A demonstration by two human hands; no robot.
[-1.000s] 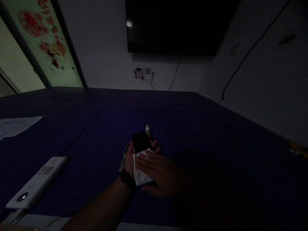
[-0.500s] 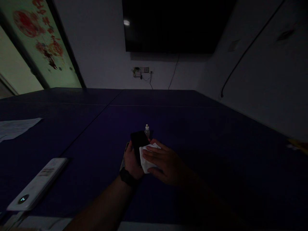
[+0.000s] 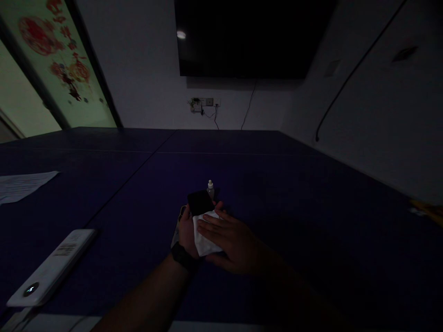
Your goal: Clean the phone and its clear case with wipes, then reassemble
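A dark smartphone (image 3: 200,203) lies in my left hand (image 3: 187,234), whose fingers wrap its edges; a black watch sits on that wrist. My right hand (image 3: 231,240) presses a white cloth (image 3: 205,242) flat over the lower part of the phone, its fingers laid across the cloth. Just beyond the phone stands a small clear bottle (image 3: 210,189) with a white dropper-like tip. Partly hidden behind my left hand, a phone case (image 3: 176,234), as far as I can make out, rests on the table.
A white power bank (image 3: 53,267) with a lit display and a cable lies at left on the dark blue table (image 3: 138,258). Farther left is a printed sheet of paper (image 3: 24,186). Something yellow (image 3: 429,210) shows at the right edge. A large screen (image 3: 256,37) hangs on the wall.
My right hand has slid the cloth left and slightly toward me across the phone, so it covers the phone's lower part more fully. My left hand stays in nearly the same place.
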